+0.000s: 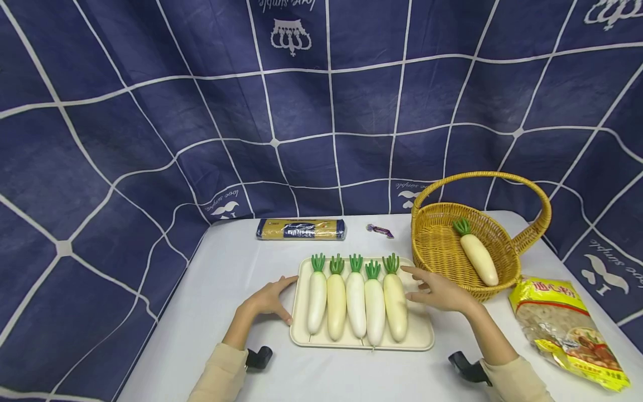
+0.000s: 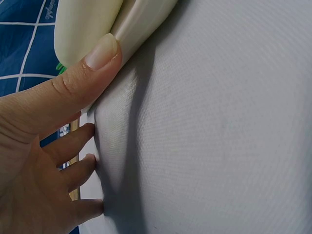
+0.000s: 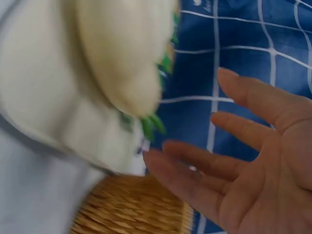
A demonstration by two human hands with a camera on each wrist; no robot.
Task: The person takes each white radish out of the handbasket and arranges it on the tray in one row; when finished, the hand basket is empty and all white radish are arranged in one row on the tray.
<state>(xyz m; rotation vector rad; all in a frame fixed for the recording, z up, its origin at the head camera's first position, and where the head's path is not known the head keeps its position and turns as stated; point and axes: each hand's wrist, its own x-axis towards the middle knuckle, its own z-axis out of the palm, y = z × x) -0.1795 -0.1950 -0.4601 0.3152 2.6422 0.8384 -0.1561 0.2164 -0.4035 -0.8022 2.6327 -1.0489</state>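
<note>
Several white radishes with green tops lie side by side on a cream tray in the head view. My left hand is at the tray's left side, fingers spread. In the left wrist view its thumb touches the tray rim, while the other fingertips rest low beside it. Over the tray's right part, my right hand holds nothing. Its fingers are loosely extended near the rightmost radish; the right wrist view shows a gap between that hand and the radish.
A wicker basket with a tall handle stands at the right, holding one radish. In front of it lies a yellow food bag. Toward the back are a flat yellow-and-blue packet and a small purple wrapped candy.
</note>
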